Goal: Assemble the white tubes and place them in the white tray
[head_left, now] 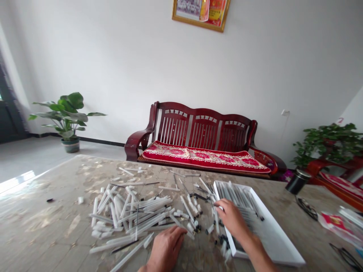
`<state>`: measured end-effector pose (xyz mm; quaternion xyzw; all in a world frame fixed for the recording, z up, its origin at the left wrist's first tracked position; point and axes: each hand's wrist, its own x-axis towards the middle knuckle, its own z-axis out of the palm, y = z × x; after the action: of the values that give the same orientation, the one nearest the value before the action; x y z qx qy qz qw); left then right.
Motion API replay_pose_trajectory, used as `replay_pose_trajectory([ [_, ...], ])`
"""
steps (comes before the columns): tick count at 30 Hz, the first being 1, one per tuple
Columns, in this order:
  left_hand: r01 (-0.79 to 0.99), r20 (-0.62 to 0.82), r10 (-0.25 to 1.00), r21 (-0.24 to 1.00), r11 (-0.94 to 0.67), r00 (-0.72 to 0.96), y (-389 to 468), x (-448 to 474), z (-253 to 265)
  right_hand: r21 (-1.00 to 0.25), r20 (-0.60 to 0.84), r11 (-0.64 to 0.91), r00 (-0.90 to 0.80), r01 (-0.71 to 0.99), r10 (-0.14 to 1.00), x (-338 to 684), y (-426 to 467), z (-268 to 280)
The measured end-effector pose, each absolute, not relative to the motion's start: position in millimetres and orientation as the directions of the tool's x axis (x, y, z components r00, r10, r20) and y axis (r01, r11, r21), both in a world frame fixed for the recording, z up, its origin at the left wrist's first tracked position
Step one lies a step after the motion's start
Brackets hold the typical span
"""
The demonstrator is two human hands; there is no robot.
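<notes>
Translucent tubes (153, 206), in the head view, heaped on the table (36, 234) left of a white tray (273, 234); likely light, stiff, slippery, best pinched mid-length; right grip (234, 217) narrow at the tray's edge, left grip (167, 245) curled beside the heap, any hold indistinct

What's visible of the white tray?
The white tray is shallow and rectangular, with low, straight walls; cardboard or plastic, can't tell. It lies flat on the table, open side up. Translucent tubes, some dark-ended, lie side by side, mostly in its far part; bare floor shows nearer. The right hand is at its left wall, forearm over it; contact unclear.
</notes>
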<state>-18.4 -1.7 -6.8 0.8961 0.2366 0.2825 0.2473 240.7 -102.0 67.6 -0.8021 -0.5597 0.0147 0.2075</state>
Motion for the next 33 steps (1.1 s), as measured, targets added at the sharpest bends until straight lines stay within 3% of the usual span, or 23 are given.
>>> replay_pose_trajectory([
  [3,0.295,0.367,0.577,0.592,-0.750,0.730,-1.0,-17.9,-7.4,-0.335,0.134,-0.288,0.348,0.897,0.928,194.6,-81.8,65.2],
  [10,0.330,0.369,0.597,0.574,-0.749,0.713,-1.5,-18.3,-8.1,-0.066,0.045,-0.417,0.420,0.907,0.907,149.5,-44.9,55.6],
  [17,0.337,0.358,0.617,0.596,-0.729,0.701,-1.6,-17.9,-8.6,-0.030,-0.020,-0.449,0.448,0.893,0.894,147.5,-37.6,51.8],
  [21,0.309,0.348,0.651,0.668,-0.677,0.675,-1.1,-17.8,-7.0,-0.136,0.034,-0.484,0.492,0.865,0.870,146.6,-48.1,60.4],
  [26,0.212,0.281,0.813,0.875,-0.435,0.510,2.9,-17.3,-4.0,-0.390,0.085,-0.309,0.368,0.868,0.926,125.5,-72.7,64.7],
  [29,0.075,0.227,0.862,0.954,-0.290,0.453,5.9,-15.4,-3.1,-0.429,0.103,-0.246,0.318,0.869,0.942,110.4,-82.5,56.1],
  [33,-0.025,0.209,0.870,0.975,-0.222,0.446,5.2,-12.3,-2.1,-0.458,0.073,-0.232,0.297,0.858,0.952,101.9,-85.0,42.1],
])
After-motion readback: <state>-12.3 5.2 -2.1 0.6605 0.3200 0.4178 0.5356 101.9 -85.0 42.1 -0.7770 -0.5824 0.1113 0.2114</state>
